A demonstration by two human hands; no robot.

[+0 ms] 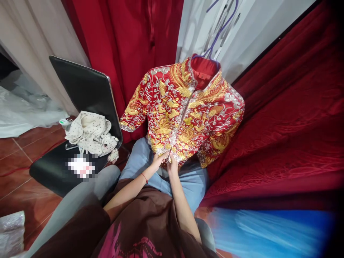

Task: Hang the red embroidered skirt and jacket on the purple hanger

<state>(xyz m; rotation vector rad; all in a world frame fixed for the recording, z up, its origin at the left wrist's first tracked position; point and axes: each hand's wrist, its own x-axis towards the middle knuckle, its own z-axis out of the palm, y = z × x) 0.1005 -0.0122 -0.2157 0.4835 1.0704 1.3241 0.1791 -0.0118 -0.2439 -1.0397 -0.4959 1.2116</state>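
A red jacket (172, 111), embroidered in gold and silver, hangs in front of me from a purple hanger (215, 43). Its lower part rests over my lap. At the bottom of the front opening, my left hand (159, 160) pinches the hem from the left side. My right hand (172, 165) grips the other front edge right beside it. Both hands nearly touch, and the fingertips are partly hidden by the cloth. The collar stands up, with a small label (202, 76) inside the neck.
A black chair (83, 86) to the left bears a spotted cream cloth bag (90, 130) and a blurred-out item. Red curtains (290, 118) hang at the right and behind. Blue sheeting (268, 229) lies at lower right, and clear plastic wrap (12, 229) at lower left.
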